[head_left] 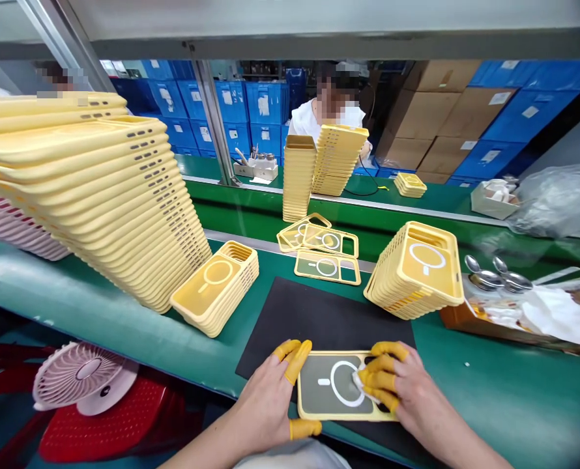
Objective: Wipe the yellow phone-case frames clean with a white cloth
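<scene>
A yellow-rimmed phone case [314, 402] with a clear back and a white ring lies over the front of a black mat [294, 312]. My left hand [270, 397], with yellow finger cots, grips its left end, fingers at the far edge and thumb at the near one. In my right hand [407, 384], also in finger cots, a small white cloth [359, 379] is pinched against the case beside the ring. Beyond the mat lie several loose phone cases [326, 267]. A stack of cases [407, 273] leans at the mat's right, and a shorter stack [216, 286] rests at its left.
A tall leaning stack of yellow cases [124, 215] fills the left. On the right sits a cardboard box [466, 319] with white cloths and spoons [500, 280]. Across the green bench [515, 391], a person [302, 120] sits behind more stacks. A pink fan [82, 374] is on a red stool.
</scene>
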Motion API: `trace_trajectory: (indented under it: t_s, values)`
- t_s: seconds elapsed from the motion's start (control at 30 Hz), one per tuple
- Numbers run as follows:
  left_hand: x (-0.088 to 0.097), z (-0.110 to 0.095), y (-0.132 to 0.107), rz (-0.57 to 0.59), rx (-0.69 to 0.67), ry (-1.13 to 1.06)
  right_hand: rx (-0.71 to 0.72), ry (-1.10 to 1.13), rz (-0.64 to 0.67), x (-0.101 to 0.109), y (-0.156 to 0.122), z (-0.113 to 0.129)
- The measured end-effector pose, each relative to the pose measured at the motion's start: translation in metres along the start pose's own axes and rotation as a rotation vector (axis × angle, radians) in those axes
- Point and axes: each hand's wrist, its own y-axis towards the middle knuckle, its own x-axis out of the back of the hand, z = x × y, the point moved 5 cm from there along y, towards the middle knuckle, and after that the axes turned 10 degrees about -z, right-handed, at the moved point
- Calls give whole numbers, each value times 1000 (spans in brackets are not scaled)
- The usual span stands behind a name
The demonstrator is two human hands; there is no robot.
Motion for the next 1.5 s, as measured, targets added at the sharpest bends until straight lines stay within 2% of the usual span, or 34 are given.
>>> trace_trajectory:
  t_s: [0.07,0.17,0.23,0.33,0.4,0.47,0.53,0.57,0.63,0.7,0.77,0.83,0.93,1.03,1.1,1.17,1.23,1.3,1.43,1.5]
  values:
    - [-1,0,0,-8,-16,15,-70,-57,-89,-3,3,2]
    - [-3,0,-2,-30,-45,74,-101,-38,-184,-30,12,28]
    - [-3,-1,-4,-38,-70,110,-118,11,-239,-39,11,37]
    - [0,-6,-1,-22,-141,155,-304,31,-250,-27,-9,12]
    - [2,-10,4,4,-208,198,-534,181,-242,-11,-28,-19]
    - [5,-10,13,16,-263,218,-816,494,-405,6,-47,-47]
    - [10,-8,26,-18,-247,155,-1047,794,-694,17,-63,-63]
    - [13,-5,34,-37,-191,78,-1112,899,-818,20,-68,-66]
    - [16,2,45,-46,-6,-113,-1160,1014,-934,21,-73,-67]
    - [16,5,49,-63,142,-200,-1155,989,-918,21,-74,-66]
    - [15,1,45,-98,144,-142,-1084,787,-818,19,-66,-62]
    - [10,-5,37,-110,72,-39,-894,481,-626,10,-44,-49]
    - [0,-7,27,-97,50,37,-500,134,-352,-17,1,-8]
    - [-4,-4,22,-130,73,51,-154,126,-196,-35,24,32]
    - [-4,-3,22,-130,88,35,-22,158,-127,-33,21,37]
    - [-3,-3,24,-114,106,12,-23,43,-121,-24,13,21]
    - [-2,-3,25,-107,117,-2,-102,-163,-188,-16,11,-2]
    - [-1,-4,26,-119,123,-1,-172,-288,-246,-17,16,-14]
    - [0,-5,26,-148,113,12,-212,-319,-253,-32,34,-11]
    - [0,-4,25,-153,110,17,-256,-383,-266,-28,30,-9]
